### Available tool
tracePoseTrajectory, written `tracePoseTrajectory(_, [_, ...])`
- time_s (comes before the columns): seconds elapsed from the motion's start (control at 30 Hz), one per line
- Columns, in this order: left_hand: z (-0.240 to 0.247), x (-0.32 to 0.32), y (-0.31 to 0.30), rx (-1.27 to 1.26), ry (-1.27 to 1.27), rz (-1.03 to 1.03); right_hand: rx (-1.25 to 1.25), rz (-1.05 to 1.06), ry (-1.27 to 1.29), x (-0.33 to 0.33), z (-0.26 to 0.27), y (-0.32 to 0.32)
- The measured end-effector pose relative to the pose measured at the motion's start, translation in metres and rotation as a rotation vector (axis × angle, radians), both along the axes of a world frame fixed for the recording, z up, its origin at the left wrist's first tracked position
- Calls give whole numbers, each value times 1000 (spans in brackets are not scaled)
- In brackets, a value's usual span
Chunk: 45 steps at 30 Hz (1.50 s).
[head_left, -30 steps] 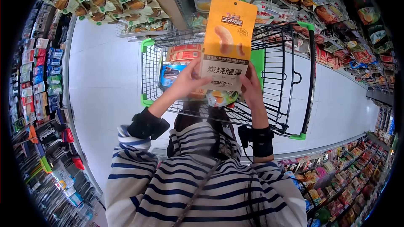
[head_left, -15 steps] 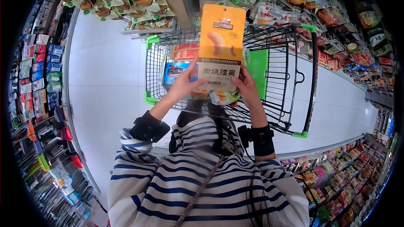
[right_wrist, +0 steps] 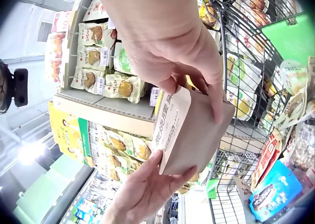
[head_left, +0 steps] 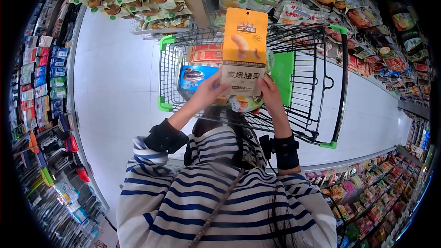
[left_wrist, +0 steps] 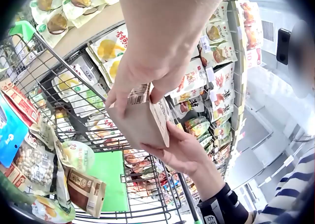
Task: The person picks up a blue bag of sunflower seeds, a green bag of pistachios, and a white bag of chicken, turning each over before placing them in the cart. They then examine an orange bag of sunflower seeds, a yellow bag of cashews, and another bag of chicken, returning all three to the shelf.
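Note:
An orange and beige pouch (head_left: 245, 46) with cashews printed on it is held upright over the shopping cart in the head view. My left hand (head_left: 209, 90) pinches its lower left side, and my right hand (head_left: 271, 95) grips its lower right side. In the left wrist view the pouch's beige bottom (left_wrist: 138, 123) shows between both hands, thumbs on the printed face. The right wrist view shows the same pouch (right_wrist: 197, 130) from the other side, its base widened into a flat gusset.
The cart's black wire basket holds a blue packet (head_left: 197, 77), red packages (head_left: 204, 54), several other bags and a green panel (head_left: 282, 78). Shelves with hanging snack bags (head_left: 363, 18) stand beyond the cart and on both sides; pale floor tiles (head_left: 110, 78) lie at the left.
Both hands and the pouch have shifted slightly, first left and then a little back right, and sit lower in the head view. More of the blue packet shows. The grip stays the same.

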<state>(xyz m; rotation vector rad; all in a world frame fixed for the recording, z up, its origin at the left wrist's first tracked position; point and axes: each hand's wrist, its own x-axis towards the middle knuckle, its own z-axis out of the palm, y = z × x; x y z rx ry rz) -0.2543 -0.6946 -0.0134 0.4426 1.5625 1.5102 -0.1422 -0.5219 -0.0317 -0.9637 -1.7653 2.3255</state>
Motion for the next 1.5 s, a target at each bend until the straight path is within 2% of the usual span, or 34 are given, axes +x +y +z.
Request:
tracePoseTrajectory(0.27, [-5,-2,-2,-7,-6,-16,-21,16,-6,-1,5,-2])
tracePoseTrajectory(0.37, [-4,3,0,-66,133,89,-23,55,-17,0,1,-2])
tracePoseTrajectory(0.47, [0,5,-5,-73,58,156,-37,116,33,-4,3,-13])
tracePoseTrajectory(0.57, [-29,3,-27,-82,75,248,-91,204,61,-7,13,-15])
tracePoseTrajectory(0.63, [-33,0,-43,-133,-5,310,-177,231,33,-3,29,-10])
tracePoseTrajectory(0.67, [-34,-2,-51,-159,-44,344,-124,271,77,12,-16,7])
tracePoseTrajectory(0.73, [-34,-9,-70,-208,-54,430,-335,-32,19,18,-9,27])
tracePoseTrajectory(0.8, [-47,-17,-95,-259,-11,496,-69,-93,-80,30,1,44])
tracePoseTrajectory(0.97, [-46,-29,-139,-400,46,577,3,-243,-105,61,-4,76])
tracePoseTrajectory(1.17, [-48,-32,-160,-477,56,599,-15,-251,-120,63,-5,79])
tracePoseTrajectory(1.5, [-57,-30,-155,-490,58,526,-55,-190,-118,56,-15,66])
